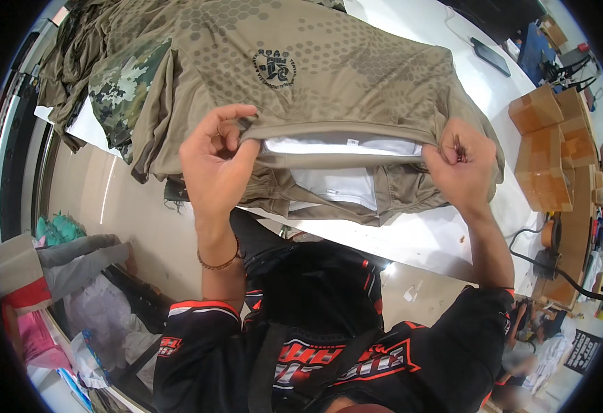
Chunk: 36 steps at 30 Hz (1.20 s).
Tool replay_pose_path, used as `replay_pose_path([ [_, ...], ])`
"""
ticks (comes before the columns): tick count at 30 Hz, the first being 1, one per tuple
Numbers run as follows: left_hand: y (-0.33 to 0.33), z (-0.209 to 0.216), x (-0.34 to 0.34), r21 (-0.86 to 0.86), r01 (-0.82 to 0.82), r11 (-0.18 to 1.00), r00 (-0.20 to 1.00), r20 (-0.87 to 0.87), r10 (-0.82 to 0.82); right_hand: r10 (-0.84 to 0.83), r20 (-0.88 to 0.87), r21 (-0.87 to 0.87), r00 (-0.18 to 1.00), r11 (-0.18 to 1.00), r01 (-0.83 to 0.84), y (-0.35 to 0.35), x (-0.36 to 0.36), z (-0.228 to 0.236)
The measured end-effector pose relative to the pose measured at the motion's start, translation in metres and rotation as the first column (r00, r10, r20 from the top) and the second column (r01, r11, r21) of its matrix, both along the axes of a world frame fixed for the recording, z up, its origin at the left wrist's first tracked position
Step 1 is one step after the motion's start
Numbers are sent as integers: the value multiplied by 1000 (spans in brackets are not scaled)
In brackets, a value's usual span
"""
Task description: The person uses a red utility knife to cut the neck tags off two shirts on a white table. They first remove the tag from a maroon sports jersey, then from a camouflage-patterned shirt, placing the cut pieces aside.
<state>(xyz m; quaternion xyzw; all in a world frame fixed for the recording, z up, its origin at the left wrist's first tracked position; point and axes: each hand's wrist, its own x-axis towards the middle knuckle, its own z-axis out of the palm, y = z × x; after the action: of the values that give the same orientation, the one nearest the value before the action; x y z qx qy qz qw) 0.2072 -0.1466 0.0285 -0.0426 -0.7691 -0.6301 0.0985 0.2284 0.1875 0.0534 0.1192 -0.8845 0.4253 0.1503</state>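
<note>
A tan-olive shirt [342, 89] with a hexagon pattern and a dark round emblem lies spread over the white table [432, 241]. Its hem runs across in front of me, parted so that a white inner side shows. My left hand [212, 165] pinches one end of this edge between thumb and fingers. At the other end, my right hand [465, 165] is closed round the cloth. The edge is stretched between them. Below the hem, more tan cloth lies in folds around a second white patch.
Camouflage cloth [136, 93] and other garments are heaped at the far left. A phone [490, 56] with a cable lies at the far right of the table. Cardboard boxes [545, 165] stand beyond the right edge. Bagged items [98, 306] sit at lower left; a person is at lower right.
</note>
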Motion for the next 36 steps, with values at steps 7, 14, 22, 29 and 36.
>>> replay_pose_path([
  [7, 12, 18, -44, 428, 127, 895, 955, 191, -227, 199, 560, -518, 805, 841, 153, 11, -55, 28],
  [14, 10, -2, -28, 129, 248, 960, 968, -62, -242, 46, 383, -368, 922, 923, 107, -1, -34, 16],
  [22, 2, 7, -7, -544, 73, 836, 983, -104, -153, 244, 150, 108, 958, 959, -261, -37, -12, 0],
  [29, 11, 6, 25, -350, 77, 934, 992, 124, -35, 262, 159, 164, 952, 944, -287, -41, -24, -30],
  [36, 14, -8, 18, -693, 151, 705, 833, -295, -469, 293, 192, 62, 937, 949, -310, -57, -18, -3],
])
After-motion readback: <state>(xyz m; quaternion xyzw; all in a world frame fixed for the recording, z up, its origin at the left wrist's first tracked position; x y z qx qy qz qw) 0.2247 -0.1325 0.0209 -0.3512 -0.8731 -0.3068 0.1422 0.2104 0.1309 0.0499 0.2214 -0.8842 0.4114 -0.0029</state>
